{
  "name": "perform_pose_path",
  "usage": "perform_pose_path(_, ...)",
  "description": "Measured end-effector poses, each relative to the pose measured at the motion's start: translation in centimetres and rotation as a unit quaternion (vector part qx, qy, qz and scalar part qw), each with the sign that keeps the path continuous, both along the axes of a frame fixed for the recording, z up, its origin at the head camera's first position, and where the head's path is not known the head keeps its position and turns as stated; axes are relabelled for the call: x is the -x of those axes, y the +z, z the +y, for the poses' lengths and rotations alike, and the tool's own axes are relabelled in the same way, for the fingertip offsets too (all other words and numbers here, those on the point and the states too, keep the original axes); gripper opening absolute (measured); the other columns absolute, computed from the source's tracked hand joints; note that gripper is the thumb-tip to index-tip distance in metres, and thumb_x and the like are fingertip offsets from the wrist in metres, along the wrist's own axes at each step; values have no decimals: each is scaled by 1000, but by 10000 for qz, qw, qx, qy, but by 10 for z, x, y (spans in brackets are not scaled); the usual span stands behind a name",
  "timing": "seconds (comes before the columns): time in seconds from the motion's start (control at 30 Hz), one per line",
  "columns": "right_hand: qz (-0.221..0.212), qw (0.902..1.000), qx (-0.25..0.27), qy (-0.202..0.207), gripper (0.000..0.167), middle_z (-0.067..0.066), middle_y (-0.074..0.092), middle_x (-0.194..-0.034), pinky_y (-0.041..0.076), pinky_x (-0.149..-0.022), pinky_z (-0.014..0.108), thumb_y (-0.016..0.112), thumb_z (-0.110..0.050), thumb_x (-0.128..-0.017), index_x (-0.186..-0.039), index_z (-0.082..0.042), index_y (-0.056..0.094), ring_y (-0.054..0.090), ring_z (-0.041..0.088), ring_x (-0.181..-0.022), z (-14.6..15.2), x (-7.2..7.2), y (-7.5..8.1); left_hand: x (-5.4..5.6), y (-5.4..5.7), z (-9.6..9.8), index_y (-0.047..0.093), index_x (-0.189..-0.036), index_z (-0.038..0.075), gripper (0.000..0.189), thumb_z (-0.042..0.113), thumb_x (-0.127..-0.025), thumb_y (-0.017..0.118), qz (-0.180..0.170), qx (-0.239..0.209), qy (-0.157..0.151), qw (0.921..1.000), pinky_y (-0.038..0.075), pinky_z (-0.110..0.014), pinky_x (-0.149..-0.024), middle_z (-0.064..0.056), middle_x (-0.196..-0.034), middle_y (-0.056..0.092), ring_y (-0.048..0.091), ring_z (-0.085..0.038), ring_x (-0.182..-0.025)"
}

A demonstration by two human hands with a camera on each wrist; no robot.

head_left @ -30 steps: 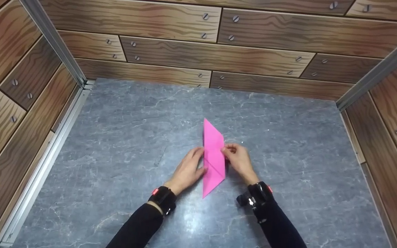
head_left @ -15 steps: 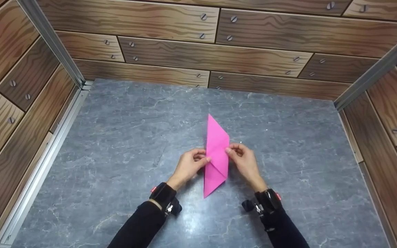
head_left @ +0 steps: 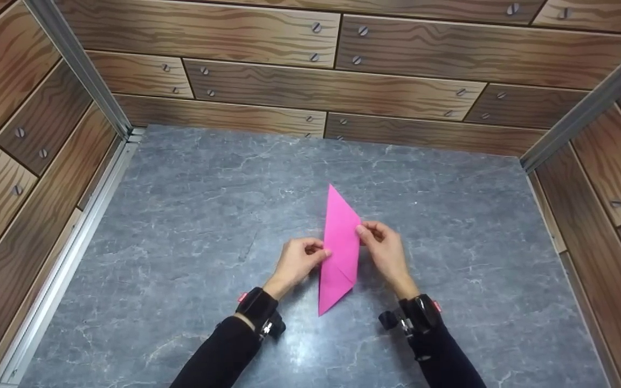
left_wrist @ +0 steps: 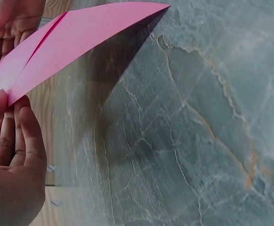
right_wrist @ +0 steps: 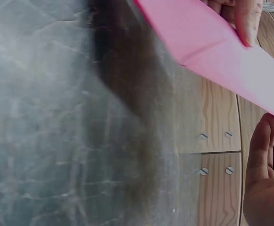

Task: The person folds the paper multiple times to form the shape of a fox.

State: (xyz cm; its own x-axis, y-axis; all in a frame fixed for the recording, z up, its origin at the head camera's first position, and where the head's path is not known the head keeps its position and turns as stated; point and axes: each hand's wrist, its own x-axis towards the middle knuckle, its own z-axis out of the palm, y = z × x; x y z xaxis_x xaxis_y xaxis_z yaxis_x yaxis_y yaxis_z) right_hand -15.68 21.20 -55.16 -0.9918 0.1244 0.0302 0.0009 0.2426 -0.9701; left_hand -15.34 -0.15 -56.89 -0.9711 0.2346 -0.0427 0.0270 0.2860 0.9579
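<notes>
A folded pink sheet of paper point(head_left: 341, 242), long with pointed ends and a diagonal crease near its lower end, is held up off the surface between both hands. On its left edge the left hand point(head_left: 297, 264) pinches it, thumb on top and fingers beneath. The right hand point(head_left: 387, 254) pinches the opposite edge a little higher up. In the left wrist view the paper point(left_wrist: 80, 37) slants upward, its tip casting a shadow below. The right wrist view shows the paper point(right_wrist: 212, 47) above the surface too, with the left hand's thumb point(right_wrist: 248, 23) on its far edge.
The grey marbled tabletop point(head_left: 208, 188) lies under the hands. Wood-patterned panels point(head_left: 267, 81) stand at the back and both sides, with metal rails point(head_left: 73, 64) at the corners. Each wrist wears a black camera strap point(head_left: 257, 308).
The left hand has gone from lying along the paper's left edge to pinching it. The paper has shifted slightly right and tilted, and the right hand has moved a little right with it.
</notes>
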Motion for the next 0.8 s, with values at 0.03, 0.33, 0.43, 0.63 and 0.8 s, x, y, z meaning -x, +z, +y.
perform_pose_path(0.03,59,10000,19,-15,26,14,75,-97,60,-78,29,72,-18,-99,-111,6,72,71,16,-80,0,0,1,-1,0,0,78,-103,0,17,14,-93,77,-29,4,-13,10000,59,-25,-70,-7,-91,77,68,-10,-78)
perform_pose_path(0.33,492,9987,-65,-72,20,13,74,-90,57,-73,23,70,-13,-100,-102,7,72,68,12,-76,-1,2,3,-4,2,-1,79,-104,2,19,17,-93,78,-136,32,-116,9998,60,-26,-71,-7,-94,78,70,-12,-80)
perform_pose_path(0.43,414,9991,-19,-133,22,13,74,-88,58,-74,26,71,-15,-99,-102,6,73,69,14,-76,0,0,2,-3,1,-1,79,-102,3,17,17,-93,77,-87,59,-111,9999,59,-26,-70,-5,-92,77,68,-9,-77)
perform_pose_path(0.63,137,9999,19,-64,21,8,74,-89,57,-73,25,74,-18,-98,-103,2,76,69,17,-79,1,-6,-5,-3,2,-1,79,-100,3,15,17,-94,77,-33,49,57,10000,58,-26,-69,-4,-89,76,66,-9,-75)
perform_pose_path(0.8,82,9999,-113,41,16,12,74,-90,57,-72,24,73,-9,-97,-101,6,74,68,16,-77,-4,-13,1,-3,2,-1,79,-101,3,17,18,-94,76,-59,62,136,9999,58,-27,-69,-4,-89,76,65,-9,-76)
